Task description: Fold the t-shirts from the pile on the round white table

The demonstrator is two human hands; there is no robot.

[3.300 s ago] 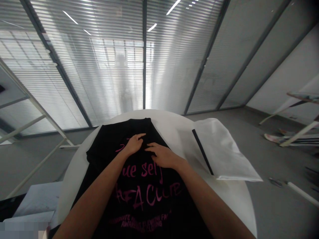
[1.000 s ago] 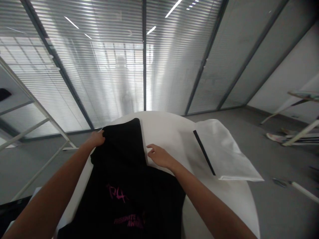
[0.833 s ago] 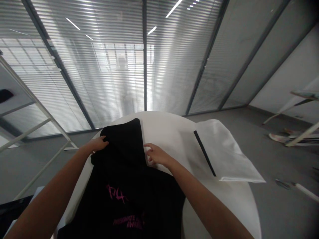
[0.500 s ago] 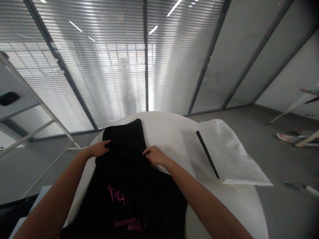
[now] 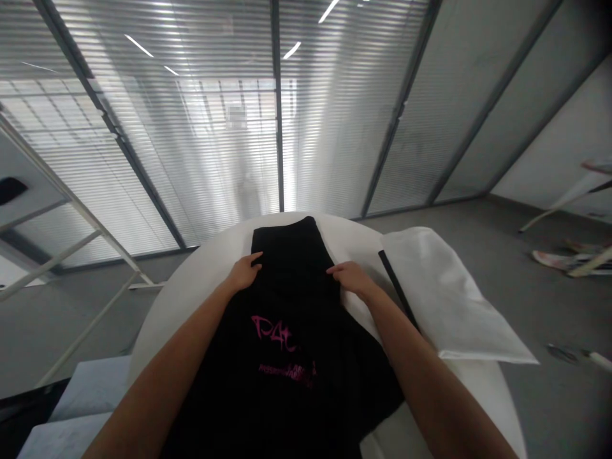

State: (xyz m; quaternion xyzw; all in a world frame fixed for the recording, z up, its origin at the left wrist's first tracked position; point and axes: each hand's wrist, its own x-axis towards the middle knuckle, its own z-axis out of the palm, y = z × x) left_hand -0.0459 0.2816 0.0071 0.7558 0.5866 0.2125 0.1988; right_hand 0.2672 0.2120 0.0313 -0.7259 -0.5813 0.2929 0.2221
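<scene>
A black hoodie (image 5: 306, 344) with pink lettering is spread over the round white table (image 5: 191, 268), its hood-like narrow part (image 5: 289, 245) pointing to the far edge. My left hand (image 5: 245, 272) pinches the left edge of that part. On the opposite edge, my right hand (image 5: 351, 277) has its fingers closed on the cloth. The lower end of the hoodie runs out of view between my forearms. To the right of my right hand lies a white bag (image 5: 444, 299) with a black strip (image 5: 398, 287) along its left side.
A white metal frame (image 5: 95, 229) stands on the left, and pale blue-grey pads (image 5: 95, 386) sit low beside the table. Glass panels with blinds (image 5: 215, 146) rise behind. Several items, including a tool with a pale handle (image 5: 595, 360), lie on the floor at right.
Both hands have moved the hoodie to the right and slightly away from me. More of the pink lettering shows. The camera view has shifted slightly.
</scene>
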